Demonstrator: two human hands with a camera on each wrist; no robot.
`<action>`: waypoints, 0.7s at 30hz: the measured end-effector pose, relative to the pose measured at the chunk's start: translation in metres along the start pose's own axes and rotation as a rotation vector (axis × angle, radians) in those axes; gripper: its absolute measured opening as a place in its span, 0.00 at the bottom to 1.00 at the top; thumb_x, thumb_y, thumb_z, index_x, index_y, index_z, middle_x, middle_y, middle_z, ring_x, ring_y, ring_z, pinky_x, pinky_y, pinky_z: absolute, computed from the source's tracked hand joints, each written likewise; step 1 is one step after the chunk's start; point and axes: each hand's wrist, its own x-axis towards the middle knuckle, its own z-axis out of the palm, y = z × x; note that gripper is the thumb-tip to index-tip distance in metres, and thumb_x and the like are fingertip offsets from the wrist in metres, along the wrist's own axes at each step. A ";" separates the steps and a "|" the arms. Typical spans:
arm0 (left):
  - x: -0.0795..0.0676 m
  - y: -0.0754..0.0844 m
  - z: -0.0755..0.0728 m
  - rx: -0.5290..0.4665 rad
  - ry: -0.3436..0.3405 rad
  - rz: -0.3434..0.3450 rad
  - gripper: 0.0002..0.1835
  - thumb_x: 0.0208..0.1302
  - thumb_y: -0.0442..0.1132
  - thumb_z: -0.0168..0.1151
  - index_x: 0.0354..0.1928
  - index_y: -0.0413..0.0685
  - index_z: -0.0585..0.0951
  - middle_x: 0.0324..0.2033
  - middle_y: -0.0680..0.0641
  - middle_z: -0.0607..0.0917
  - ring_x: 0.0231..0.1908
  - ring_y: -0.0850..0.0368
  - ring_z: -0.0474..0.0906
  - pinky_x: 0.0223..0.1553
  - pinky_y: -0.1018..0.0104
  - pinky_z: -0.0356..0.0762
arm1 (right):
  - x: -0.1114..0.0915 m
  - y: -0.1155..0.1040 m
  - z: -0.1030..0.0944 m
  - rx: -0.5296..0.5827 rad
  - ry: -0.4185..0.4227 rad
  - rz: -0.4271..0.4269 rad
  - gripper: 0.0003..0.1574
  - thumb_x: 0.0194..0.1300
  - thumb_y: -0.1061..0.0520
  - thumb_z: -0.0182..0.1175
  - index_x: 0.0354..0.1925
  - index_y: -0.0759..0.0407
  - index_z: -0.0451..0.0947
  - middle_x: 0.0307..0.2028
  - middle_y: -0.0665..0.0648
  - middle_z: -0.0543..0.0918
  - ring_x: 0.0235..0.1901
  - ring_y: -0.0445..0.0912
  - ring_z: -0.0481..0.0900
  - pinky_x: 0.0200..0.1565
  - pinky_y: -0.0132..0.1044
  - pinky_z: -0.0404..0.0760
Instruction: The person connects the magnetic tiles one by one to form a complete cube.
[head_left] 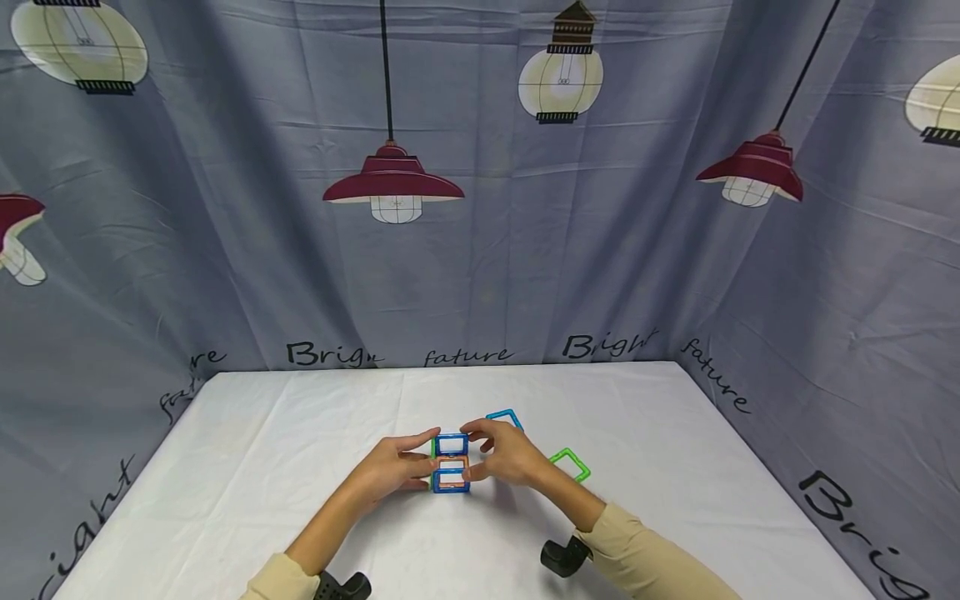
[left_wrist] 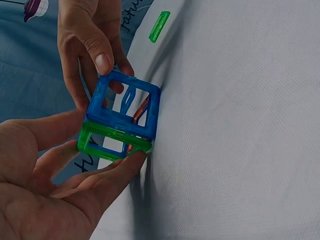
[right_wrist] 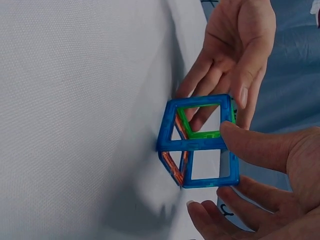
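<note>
A small box of see-through magnetic tile frames (head_left: 451, 490) stands on the white table between both hands. Its sides show blue, green and orange. My left hand (head_left: 386, 468) holds it from the left, with fingertips along the green tile (left_wrist: 117, 135). From the other side my right hand (head_left: 512, 456) grips it, its thumb on the edge of a blue tile (right_wrist: 195, 145) and its fingers by the lower corner. Orange tiles (right_wrist: 172, 167) show inside the frame, partly hidden behind the blue ones.
A loose blue tile (head_left: 502, 413) lies behind my right hand, partly covered by it. Next to the right forearm lies a loose green tile (head_left: 578, 462). A grey curtain (head_left: 480, 275) printed with lamps hangs around the white table (head_left: 300, 417).
</note>
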 end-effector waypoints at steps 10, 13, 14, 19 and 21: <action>0.002 -0.004 -0.003 0.032 -0.033 -0.003 0.37 0.64 0.36 0.71 0.74 0.48 0.69 0.61 0.28 0.79 0.50 0.49 0.86 0.50 0.54 0.87 | 0.000 0.000 0.000 -0.004 0.004 0.017 0.41 0.49 0.58 0.80 0.61 0.61 0.78 0.56 0.62 0.84 0.51 0.58 0.80 0.52 0.53 0.83; 0.003 -0.006 -0.005 0.042 -0.038 -0.001 0.37 0.64 0.38 0.71 0.74 0.49 0.69 0.61 0.28 0.78 0.50 0.49 0.86 0.50 0.53 0.87 | 0.000 -0.001 0.000 -0.005 0.004 0.024 0.41 0.49 0.58 0.80 0.61 0.61 0.79 0.56 0.62 0.84 0.51 0.58 0.80 0.53 0.53 0.83; 0.003 -0.007 -0.006 0.042 -0.042 0.002 0.37 0.64 0.38 0.71 0.74 0.49 0.69 0.61 0.27 0.78 0.50 0.49 0.86 0.50 0.53 0.87 | 0.000 -0.001 0.001 -0.005 0.003 0.024 0.41 0.49 0.58 0.80 0.61 0.61 0.78 0.56 0.62 0.84 0.51 0.58 0.80 0.53 0.54 0.83; 0.005 -0.009 -0.008 0.029 -0.070 0.024 0.37 0.64 0.37 0.71 0.74 0.48 0.69 0.62 0.26 0.77 0.51 0.48 0.86 0.50 0.53 0.87 | 0.002 -0.001 -0.003 0.001 -0.014 0.031 0.43 0.48 0.58 0.81 0.62 0.61 0.77 0.56 0.63 0.83 0.52 0.59 0.80 0.54 0.55 0.82; 0.006 -0.009 -0.009 0.034 -0.072 0.025 0.37 0.65 0.37 0.71 0.74 0.48 0.69 0.62 0.26 0.77 0.50 0.48 0.86 0.50 0.53 0.87 | 0.002 0.000 -0.007 -0.002 -0.008 0.038 0.43 0.48 0.58 0.81 0.63 0.60 0.77 0.56 0.63 0.83 0.52 0.59 0.81 0.54 0.56 0.82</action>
